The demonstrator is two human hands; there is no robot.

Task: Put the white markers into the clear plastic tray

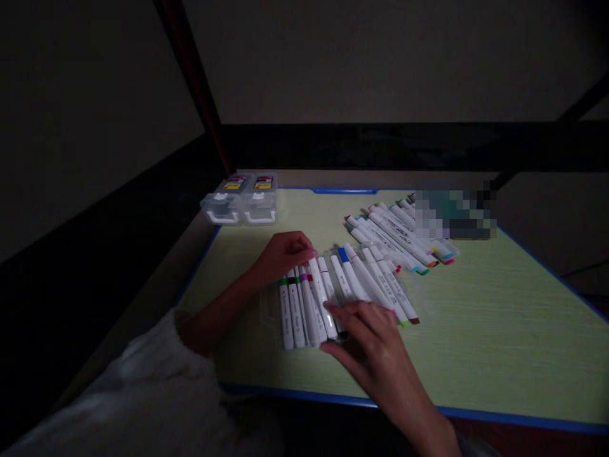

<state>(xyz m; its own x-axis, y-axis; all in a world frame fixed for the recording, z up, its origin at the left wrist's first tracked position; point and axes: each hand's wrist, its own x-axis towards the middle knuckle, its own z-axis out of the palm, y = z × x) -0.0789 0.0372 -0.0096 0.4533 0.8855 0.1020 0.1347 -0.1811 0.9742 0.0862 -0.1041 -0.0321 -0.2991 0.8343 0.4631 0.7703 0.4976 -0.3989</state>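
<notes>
Several white markers (287,317) lie side by side in a clear plastic case (271,324) on the table. At their upper ends is my left hand (284,255), its thumb and fingers closed on the top of a white marker (318,285). Around the lower end of that same marker bends my right hand (375,333), index finger on its side and thumb close to its tip. Just right of it are more loose markers, one with a blue cap (343,255). Green, black and purple bands show on the markers at the left.
Another row of white markers with coloured ends (394,235) lies at the back right, beside a pixelated dark object (454,216). Two clear boxes with white handles (259,212) stand at the back left. The pale green table (495,343) has a blue edge.
</notes>
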